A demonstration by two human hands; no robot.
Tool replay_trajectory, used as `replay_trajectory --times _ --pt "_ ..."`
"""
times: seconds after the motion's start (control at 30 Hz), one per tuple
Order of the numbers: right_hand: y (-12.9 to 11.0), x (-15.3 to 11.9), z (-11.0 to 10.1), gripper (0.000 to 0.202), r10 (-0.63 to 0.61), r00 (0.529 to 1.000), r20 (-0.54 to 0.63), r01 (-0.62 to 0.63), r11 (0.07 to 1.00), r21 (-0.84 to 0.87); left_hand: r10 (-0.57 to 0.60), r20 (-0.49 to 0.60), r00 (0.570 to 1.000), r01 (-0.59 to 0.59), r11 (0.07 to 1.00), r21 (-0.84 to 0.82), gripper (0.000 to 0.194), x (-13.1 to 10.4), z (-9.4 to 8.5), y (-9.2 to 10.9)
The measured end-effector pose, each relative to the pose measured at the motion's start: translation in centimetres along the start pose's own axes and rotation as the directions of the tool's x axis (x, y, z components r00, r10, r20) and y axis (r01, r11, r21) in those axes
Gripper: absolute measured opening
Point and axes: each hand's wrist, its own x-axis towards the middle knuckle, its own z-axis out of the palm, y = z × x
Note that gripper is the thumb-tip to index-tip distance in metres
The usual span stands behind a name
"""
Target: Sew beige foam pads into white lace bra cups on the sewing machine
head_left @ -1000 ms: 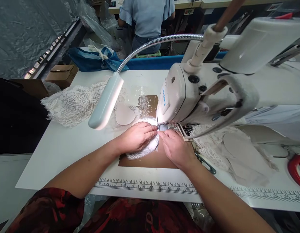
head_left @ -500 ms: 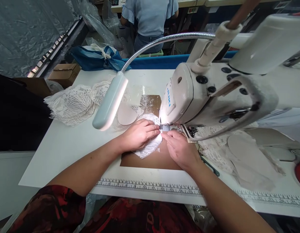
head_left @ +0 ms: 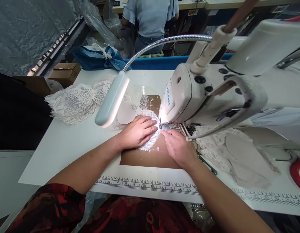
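Observation:
A white lace cup-shaped piece [head_left: 151, 144] lies at the needle of the white sewing machine [head_left: 179, 94], its right edge by the presser foot [head_left: 162, 126]. My left hand [head_left: 138, 131] rests flat on the lace, fingers stretched out and slightly apart. Just right of the foot, my right hand [head_left: 179, 147] has its fingers curled together, with the fingertips at the lace edge; the small bit they pinch is mostly hidden. Beneath both hands a brown sheet [head_left: 140, 157] covers the machine bed.
A lamp [head_left: 112, 100] on a bent neck hangs left of the machine. White lace pieces [head_left: 72, 103] are heaped at left; beige pads [head_left: 239, 145] and lace lie right. Dark green snips [head_left: 208, 165] and a red-handled item [head_left: 297, 173] are also there. A person [head_left: 151, 22] sits beyond.
The lace piece has turned and shifted away from me along the foot. My left hand has moved slightly up and left, its fingers flatter. My right hand stays nearly in place.

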Motion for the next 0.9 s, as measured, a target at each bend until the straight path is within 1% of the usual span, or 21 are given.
replay_trajectory --times 0.07,0.13,0.23,0.33,0.43,0.53,0.63,0.73,0.83,0.9 --pt "0.1 -0.2 -0.1 0.039 0.003 1.0 -0.014 -0.003 1.0 0.008 0.039 0.005 0.999 -0.039 0.999 -0.008 0.031 -0.2 -0.2 0.2" --pt "0.2 -0.3 -0.2 0.039 0.01 1.0 -0.027 -0.009 1.0 0.017 0.046 0.019 0.999 -0.046 0.999 -0.023 0.031 -0.4 -0.4 0.6" --pt "0.1 -0.3 -0.3 0.039 0.021 0.999 -0.024 -0.02 1.0 0.023 0.001 0.04 0.999 0.0 1.0 -0.024 0.031 -0.5 -0.4 1.1" --pt "0.1 -0.4 -0.3 0.039 0.027 1.0 -0.011 -0.027 0.999 0.021 -0.061 0.026 0.998 0.062 0.997 -0.05 0.033 -0.5 -0.2 1.3" --pt "0.1 -0.4 -0.4 0.039 0.025 1.0 -0.012 -0.025 0.999 0.029 -0.092 0.024 0.995 0.094 0.984 -0.149 0.03 -0.4 -0.3 1.2" --pt "0.1 -0.5 -0.4 0.041 0.008 1.0 -0.006 -0.008 0.999 0.05 -0.11 0.064 0.992 0.122 0.964 -0.238 0.028 -0.2 -0.7 0.9" --pt "0.2 -0.5 -0.5 0.044 -0.017 1.0 0.02 0.015 0.997 0.075 -0.13 0.105 0.986 0.153 0.953 -0.262 0.029 0.0 -1.0 0.8" --pt "0.1 -0.4 -0.5 0.045 -0.057 0.998 0.04 0.054 0.995 0.079 -0.131 0.129 0.983 0.161 0.952 -0.259 0.03 0.1 -1.2 0.7" --pt "0.0 -0.2 -0.6 0.046 -0.128 0.991 0.036 0.128 0.992 0.02 -0.114 0.108 0.988 0.138 0.957 -0.254 0.028 0.0 -1.2 0.6" --pt "-0.2 -0.1 -0.7 0.045 -0.165 0.986 0.033 0.166 0.986 -0.023 -0.073 0.073 0.995 0.088 0.968 -0.235 0.026 -0.1 -1.1 0.5"
